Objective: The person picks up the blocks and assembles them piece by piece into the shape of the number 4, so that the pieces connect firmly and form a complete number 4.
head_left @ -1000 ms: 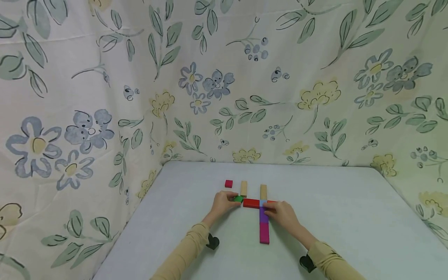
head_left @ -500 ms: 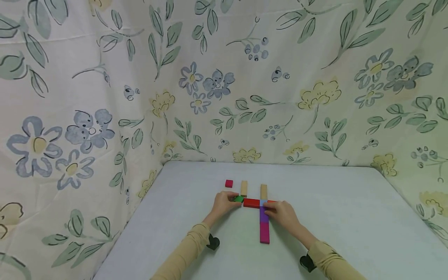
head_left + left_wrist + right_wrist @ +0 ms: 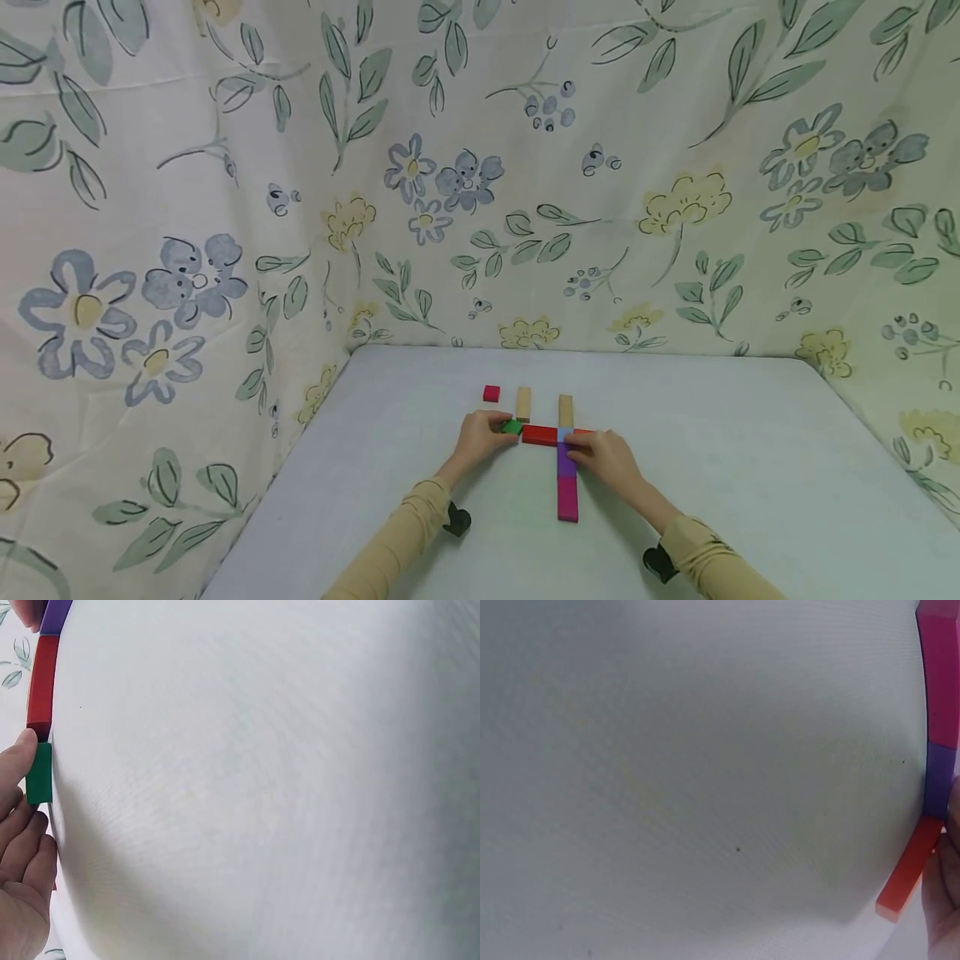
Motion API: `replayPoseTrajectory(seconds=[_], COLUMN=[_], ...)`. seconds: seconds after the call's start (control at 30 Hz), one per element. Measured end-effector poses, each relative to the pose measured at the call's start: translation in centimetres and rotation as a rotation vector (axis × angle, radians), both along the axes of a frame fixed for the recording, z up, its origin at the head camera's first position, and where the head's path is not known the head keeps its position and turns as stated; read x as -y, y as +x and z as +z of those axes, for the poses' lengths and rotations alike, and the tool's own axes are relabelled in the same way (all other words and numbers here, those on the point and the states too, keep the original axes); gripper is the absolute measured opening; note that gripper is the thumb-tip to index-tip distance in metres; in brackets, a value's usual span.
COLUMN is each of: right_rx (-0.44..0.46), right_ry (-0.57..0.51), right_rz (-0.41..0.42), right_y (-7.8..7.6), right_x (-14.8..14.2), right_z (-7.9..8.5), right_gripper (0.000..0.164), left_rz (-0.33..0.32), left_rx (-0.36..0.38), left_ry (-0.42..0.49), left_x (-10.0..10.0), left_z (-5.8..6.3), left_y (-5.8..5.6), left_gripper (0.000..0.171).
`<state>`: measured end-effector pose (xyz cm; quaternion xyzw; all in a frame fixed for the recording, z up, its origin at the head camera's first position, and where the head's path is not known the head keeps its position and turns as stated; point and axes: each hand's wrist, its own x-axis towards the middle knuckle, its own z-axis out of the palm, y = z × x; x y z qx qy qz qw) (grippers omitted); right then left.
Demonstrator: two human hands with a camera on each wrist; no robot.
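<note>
My left hand (image 3: 480,435) pinches a small green block (image 3: 512,427) between thumb and fingers. In the left wrist view the green block (image 3: 40,772) stands close to the end of a red block (image 3: 43,682). The red block (image 3: 540,435) leads to a cross of blocks with a light blue middle (image 3: 562,434). My right hand (image 3: 606,458) rests its fingertips on the light blue middle and the purple block (image 3: 566,467). It partly covers an orange-red block on the right arm; the right wrist view shows that orange-red block (image 3: 907,874) beside the fingers.
A magenta block (image 3: 567,500) forms the near arm of the cross and a wooden block (image 3: 566,411) the far arm. Another wooden block (image 3: 523,404) and a small red cube (image 3: 491,393) lie beyond my left hand on the white table (image 3: 675,417). Floral cloth (image 3: 510,208) hangs behind.
</note>
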<state>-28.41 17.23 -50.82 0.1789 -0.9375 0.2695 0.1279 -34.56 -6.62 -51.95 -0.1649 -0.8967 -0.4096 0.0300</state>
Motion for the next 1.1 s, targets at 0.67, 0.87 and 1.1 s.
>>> replayPoseTrajectory(seconds=[0.67,0.87,1.1], right_rx=[-0.005,-0.002,-0.021], right_ry=[-0.009,0.004,0.003], right_rz=[0.01,0.015,0.02], right_y=[-0.13,-0.1,-0.05], right_x=[-0.11,-0.12,-0.14], right_z=[-0.16,0.02,-0.16], right_gripper=[0.025,0.025,0.025], left_rz=[-0.002,-0.003,0.009], left_rx=[0.006,0.003,0.041], left_ry=[-0.005,-0.005,0.0], left_x=[-0.11,-0.05,-0.06], left_z=[-0.01,0.01,-0.05], left_y=[0.02,0.06,0.07], left_gripper=[0.037,0.037,0.039])
